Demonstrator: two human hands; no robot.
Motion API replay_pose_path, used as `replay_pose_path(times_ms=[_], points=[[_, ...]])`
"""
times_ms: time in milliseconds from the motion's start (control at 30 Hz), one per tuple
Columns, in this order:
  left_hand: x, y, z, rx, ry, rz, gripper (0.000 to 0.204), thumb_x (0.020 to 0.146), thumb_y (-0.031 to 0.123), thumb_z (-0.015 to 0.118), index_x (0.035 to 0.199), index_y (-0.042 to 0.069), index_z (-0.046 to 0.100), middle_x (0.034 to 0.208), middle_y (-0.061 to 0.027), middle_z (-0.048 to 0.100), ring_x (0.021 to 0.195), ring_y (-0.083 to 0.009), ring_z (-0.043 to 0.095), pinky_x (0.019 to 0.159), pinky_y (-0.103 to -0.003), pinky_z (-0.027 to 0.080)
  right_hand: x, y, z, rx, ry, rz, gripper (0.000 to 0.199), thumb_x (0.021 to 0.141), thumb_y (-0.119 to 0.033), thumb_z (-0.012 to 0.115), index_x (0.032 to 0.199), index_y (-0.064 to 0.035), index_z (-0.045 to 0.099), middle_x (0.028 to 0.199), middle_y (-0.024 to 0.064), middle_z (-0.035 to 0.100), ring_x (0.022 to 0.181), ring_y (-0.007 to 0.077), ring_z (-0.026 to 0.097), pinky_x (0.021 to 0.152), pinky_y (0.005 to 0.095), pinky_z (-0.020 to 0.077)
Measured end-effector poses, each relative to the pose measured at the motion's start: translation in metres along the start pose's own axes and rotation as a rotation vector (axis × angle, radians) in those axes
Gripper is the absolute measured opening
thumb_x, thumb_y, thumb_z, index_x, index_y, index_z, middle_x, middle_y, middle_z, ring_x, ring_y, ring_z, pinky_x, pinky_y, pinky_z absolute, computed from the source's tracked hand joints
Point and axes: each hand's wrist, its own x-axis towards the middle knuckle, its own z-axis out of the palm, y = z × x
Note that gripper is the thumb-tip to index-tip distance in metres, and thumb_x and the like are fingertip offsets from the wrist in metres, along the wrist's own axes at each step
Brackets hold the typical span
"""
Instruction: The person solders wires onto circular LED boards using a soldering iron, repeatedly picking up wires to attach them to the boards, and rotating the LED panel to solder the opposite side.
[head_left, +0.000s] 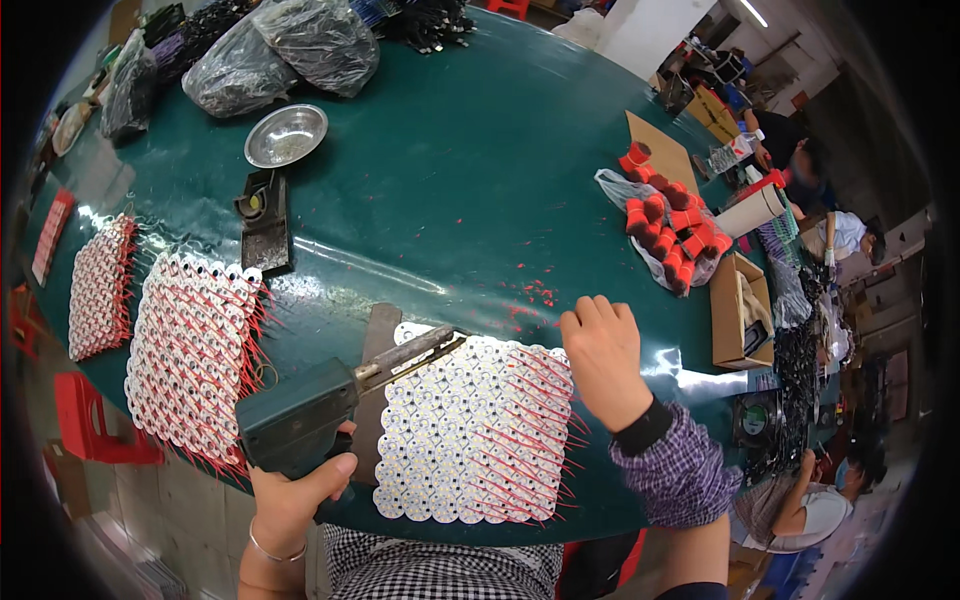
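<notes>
My left hand [298,492] is wrapped round the handle of a dark green soldering gun [300,412]. The gun's metal nozzle reaches over the top edge of a panel of round white circuit boards [430,430] lying in front of me. Short red wires stand out from the right half of this panel. By the panel's upper right corner is my right hand [605,350], its fingers closed in a pinch; whatever they hold is hidden. Under the panel's left side shows a dark flat strip [372,400].
Wired board panels [190,350] lie to the left. Beyond them stand a black holder [264,225] and a metal bowl [286,136]. Bundles of red wire [675,225] lie on plastic at the right, near a cardboard box [740,315]. Several people sit along the right side.
</notes>
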Motion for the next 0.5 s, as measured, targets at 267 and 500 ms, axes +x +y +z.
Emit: replay_pose_path(times_ms=[267,500], points=[[0.019,-0.017,0.015,0.194,-0.088,0.013,0.036,0.078,-0.002,0.08,0.112,-0.002,0.067,0.099,-0.0056,0.072,0.069,-0.0107,0.063,0.062,-0.026,0.051,-0.012,-0.057,0.015,0.611,0.325,0.157,0.024,0.075,0.002,0.064,0.098,-0.0002,0.067,0.09,0.0092,0.062,0.082,0.0264,0.061,0.069,0.0374,0.0489],[0.032,-0.026,0.024,0.463,-0.21,0.29,0.018,0.079,0.002,0.078,0.095,0.0,0.07,0.083,-0.0049,0.068,0.067,-0.0107,0.061,0.06,-0.026,0.047,-0.017,-0.066,0.028,0.604,0.353,0.107,0.032,0.072,0.003,0.067,0.104,0.0035,0.068,0.092,0.0106,0.064,0.08,0.0255,0.063,0.067,0.0357,0.0512]])
